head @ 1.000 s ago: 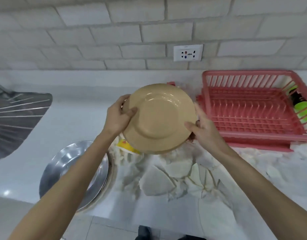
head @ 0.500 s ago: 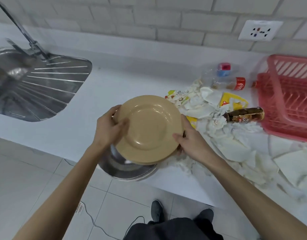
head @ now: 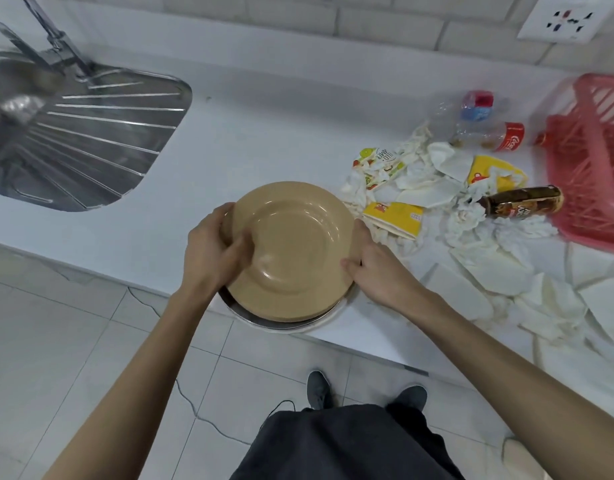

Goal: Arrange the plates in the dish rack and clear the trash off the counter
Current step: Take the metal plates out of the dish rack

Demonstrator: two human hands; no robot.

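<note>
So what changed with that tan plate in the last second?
The tan plate came down from in front of the wall, to sit on or just above the steel plate at the counter edge. The left hand and right hand still grip its rim. Paper trash and brown bottle lie as before.

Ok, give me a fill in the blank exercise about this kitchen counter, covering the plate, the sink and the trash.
1. The left hand and right hand grip the tan plate; the sink lies to its ____.
2. The pink dish rack stands to the plate's ____.
3. The brown bottle lies on its ____ among crumpled tissues.
Missing words: left; right; side.
</note>
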